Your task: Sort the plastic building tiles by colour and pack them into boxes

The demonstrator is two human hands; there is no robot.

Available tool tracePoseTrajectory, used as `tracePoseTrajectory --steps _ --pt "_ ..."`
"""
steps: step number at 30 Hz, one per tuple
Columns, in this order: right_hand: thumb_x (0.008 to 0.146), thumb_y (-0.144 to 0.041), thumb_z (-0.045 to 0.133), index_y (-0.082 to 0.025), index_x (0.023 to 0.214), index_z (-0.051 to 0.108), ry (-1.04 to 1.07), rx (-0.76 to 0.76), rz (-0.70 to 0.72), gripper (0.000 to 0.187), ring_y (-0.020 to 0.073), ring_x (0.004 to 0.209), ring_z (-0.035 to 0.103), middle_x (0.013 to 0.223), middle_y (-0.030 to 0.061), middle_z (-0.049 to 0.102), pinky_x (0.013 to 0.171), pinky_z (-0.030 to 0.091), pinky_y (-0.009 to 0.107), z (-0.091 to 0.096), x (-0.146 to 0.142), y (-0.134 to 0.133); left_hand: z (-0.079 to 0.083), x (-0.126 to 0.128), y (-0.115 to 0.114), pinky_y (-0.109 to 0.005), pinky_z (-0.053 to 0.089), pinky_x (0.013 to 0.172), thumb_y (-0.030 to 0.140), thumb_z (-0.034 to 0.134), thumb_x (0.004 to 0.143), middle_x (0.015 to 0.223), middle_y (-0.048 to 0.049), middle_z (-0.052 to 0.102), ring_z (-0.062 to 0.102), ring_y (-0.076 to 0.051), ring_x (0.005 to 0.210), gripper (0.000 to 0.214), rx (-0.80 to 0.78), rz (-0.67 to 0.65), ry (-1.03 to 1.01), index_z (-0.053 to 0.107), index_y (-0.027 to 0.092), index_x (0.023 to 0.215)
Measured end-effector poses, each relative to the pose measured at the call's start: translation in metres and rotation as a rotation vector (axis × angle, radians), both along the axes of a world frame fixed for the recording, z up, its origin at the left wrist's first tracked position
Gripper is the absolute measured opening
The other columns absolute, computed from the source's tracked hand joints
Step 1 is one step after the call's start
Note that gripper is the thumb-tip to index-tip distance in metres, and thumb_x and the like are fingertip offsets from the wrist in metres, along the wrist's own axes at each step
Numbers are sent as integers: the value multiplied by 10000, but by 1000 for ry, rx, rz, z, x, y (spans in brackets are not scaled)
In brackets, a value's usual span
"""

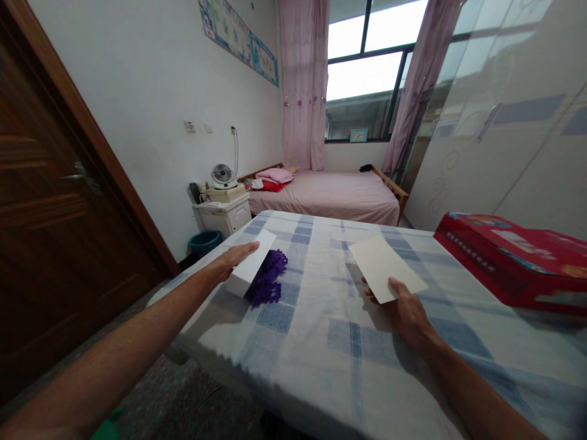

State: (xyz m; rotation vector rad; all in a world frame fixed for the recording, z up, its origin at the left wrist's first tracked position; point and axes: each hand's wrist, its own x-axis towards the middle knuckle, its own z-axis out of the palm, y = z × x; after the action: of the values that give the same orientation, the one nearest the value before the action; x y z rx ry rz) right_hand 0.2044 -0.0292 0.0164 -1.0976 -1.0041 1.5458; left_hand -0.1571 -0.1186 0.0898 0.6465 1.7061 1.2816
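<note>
My left hand (237, 256) grips a slim white box (254, 264) by its left side, tilted at the left part of the table. Beside and partly behind that box lies a purple lacy piece (269, 280), its left part hidden. In my right hand (407, 308) is a flat cream-coloured card (384, 266), with the thumb on top and the fingers underneath. The card is held above the checked tablecloth (316, 342), apart from the box.
A large red box (513, 260) sits on the table's right side. Beyond the table are a bed (330, 192), a white cabinet (229, 219) with a small fan (224, 175), and a dark bin (205, 242). A brown door (41, 208) stands at the left.
</note>
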Motion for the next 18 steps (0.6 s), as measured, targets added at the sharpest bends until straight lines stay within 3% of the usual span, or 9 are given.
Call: tracePoseTrajectory --steps 4,8,13,15,18 --pt "813 -347 501 -97 982 676 -11 7 4 348 185 599 662 769 104 730 519 519 273 0 0 -1 7 4 -4 -226 419 408 384 763 666 669 -62 699 603 -169 477 431 102 -17 125 670 98 975" --pt "815 -297 498 -108 990 642 -3 35 -27 295 180 588 667 789 87 731 523 533 279 7 -5 -7 10 0 -9 -208 415 454 337 819 591 706 -30 704 590 -140 496 541 186 112 172 655 116 1057" --pt "824 -312 499 -105 1082 571 -77 51 -32 339 208 563 667 649 77 706 515 528 302 10 -6 -11 13 -10 -13 -187 410 455 356 800 614 723 -11 694 575 -112 506 515 254 213 293 649 127 1050" --pt "824 -343 508 -108 1048 595 -142 65 -16 336 206 570 665 665 92 710 502 509 284 9 -4 -11 17 -11 -15 -187 430 465 376 762 663 697 -3 681 576 -110 507 470 328 258 259 644 127 1043" --pt "818 -393 511 -110 865 662 -247 109 -2 324 191 580 648 680 107 703 488 482 260 8 -3 -12 26 -5 -18 -237 507 522 447 636 775 683 -28 681 620 -155 552 434 428 287 16 627 110 1048"
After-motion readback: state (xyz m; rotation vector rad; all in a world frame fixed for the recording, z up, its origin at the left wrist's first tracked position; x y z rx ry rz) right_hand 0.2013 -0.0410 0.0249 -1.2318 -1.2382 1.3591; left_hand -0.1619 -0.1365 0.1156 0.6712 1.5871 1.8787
